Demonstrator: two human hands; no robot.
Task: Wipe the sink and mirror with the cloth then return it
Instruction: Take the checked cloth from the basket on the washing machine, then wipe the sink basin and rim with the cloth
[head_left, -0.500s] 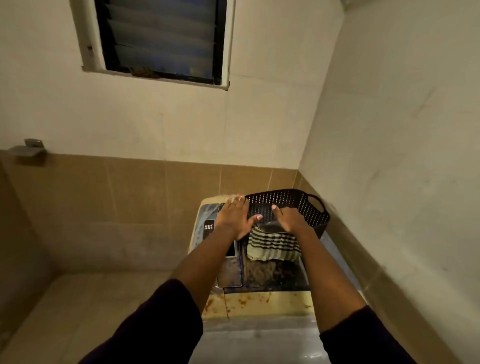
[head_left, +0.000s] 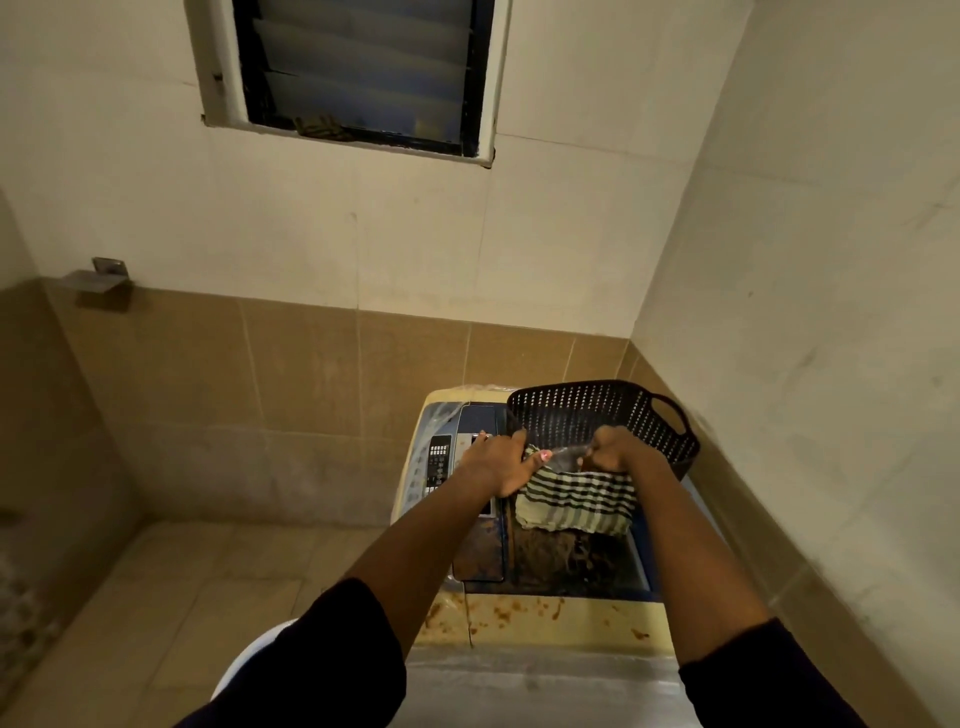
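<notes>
A striped green-and-black cloth (head_left: 576, 501) hangs over the near rim of a dark perforated plastic basket (head_left: 597, 410) that stands on top of a washing machine (head_left: 545, 618). My left hand (head_left: 496, 465) grips the basket's left near corner and the cloth's edge. My right hand (head_left: 615, 452) is closed on the cloth's upper edge at the basket's rim. Neither the sink nor the mirror is in view.
The washing machine stands in the corner, with tiled walls behind it and to its right. Its control panel (head_left: 439, 462) lies left of the basket. A louvred window (head_left: 358, 73) is high on the back wall, and a small metal shelf (head_left: 98, 280) is at the left.
Both hands were lying flat over the basket's rim and the cloth; now their fingers have curled shut on the cloth's upper edge. The view has moved closer.
</notes>
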